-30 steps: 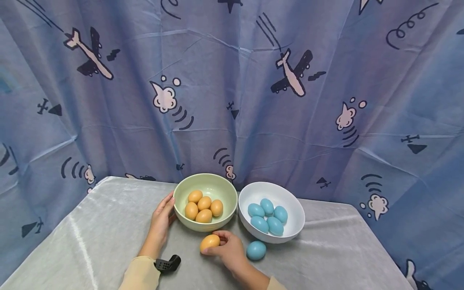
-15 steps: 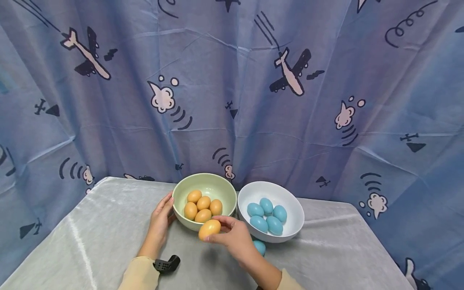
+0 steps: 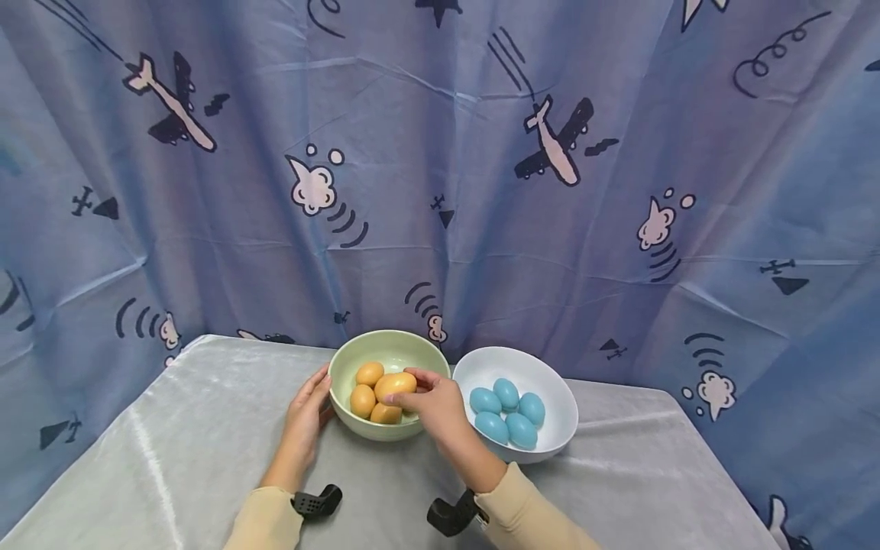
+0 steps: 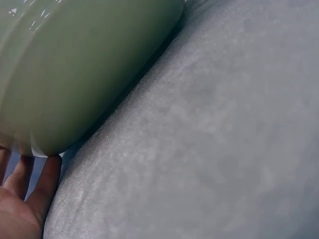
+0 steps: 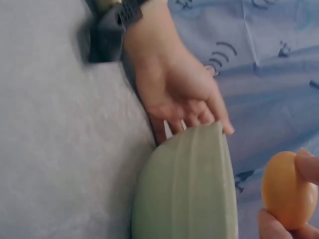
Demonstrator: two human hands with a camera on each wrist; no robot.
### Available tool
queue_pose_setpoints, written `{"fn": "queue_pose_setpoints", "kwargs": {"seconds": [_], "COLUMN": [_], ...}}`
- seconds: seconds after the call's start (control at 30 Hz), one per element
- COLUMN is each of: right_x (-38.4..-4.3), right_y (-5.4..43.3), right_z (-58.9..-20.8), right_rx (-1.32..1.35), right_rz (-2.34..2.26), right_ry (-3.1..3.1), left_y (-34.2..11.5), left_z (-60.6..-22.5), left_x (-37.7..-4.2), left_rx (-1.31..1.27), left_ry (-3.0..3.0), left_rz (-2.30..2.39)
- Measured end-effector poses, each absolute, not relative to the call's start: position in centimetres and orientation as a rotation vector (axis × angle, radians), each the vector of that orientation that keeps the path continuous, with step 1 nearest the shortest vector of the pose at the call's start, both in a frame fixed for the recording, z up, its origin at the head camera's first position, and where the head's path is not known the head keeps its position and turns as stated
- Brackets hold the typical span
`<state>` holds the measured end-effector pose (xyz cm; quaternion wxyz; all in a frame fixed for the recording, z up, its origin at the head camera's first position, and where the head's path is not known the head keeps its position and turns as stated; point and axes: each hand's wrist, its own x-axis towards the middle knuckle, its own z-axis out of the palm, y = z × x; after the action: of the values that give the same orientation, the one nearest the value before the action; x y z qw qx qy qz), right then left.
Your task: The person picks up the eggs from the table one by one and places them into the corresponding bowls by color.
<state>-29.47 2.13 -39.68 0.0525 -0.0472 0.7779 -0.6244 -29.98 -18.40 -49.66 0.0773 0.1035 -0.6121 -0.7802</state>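
Note:
My right hand (image 3: 443,412) pinches an orange egg (image 3: 393,387) between thumb and fingers over the light green bowl (image 3: 388,432). In the right wrist view, the held orange egg (image 5: 284,189) shows apart from the bowl's rim. Several other orange eggs lie inside that bowl, partly covered by the hand and the held egg. My left hand (image 3: 305,420) rests on the bowl's left outer side, fingers extended and thumb at the rim. Its fingertips meet the green wall (image 4: 75,99) in the left wrist view.
A white bowl (image 3: 529,452) holding several blue eggs (image 3: 522,430) stands just right of the green one. Both sit on a table with a pale grey cloth (image 3: 206,451). A blue patterned curtain (image 3: 412,153) hangs behind. Black wrist devices (image 3: 318,503) are on both arms.
My right hand has lifted the orange egg from the cloth and moved it up and over the green bowl. The right forearm now hides the loose blue egg. The left hand stays put.

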Motion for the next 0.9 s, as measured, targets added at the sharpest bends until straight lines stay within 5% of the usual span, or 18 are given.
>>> {"fn": "queue_pose_setpoints", "kwargs": {"seconds": [0.9], "right_x": [-36.4], "right_y": [-1.1], "right_z": [-43.0], "right_rx": [0.097], "right_rz": [-1.909], "right_ry": [2.614], "left_y": [-18.4], "left_z": [-49.8], "left_x": [-29.9], "left_rx": [0.298], "left_ry": [-1.834], "left_rz": [-2.313]}}
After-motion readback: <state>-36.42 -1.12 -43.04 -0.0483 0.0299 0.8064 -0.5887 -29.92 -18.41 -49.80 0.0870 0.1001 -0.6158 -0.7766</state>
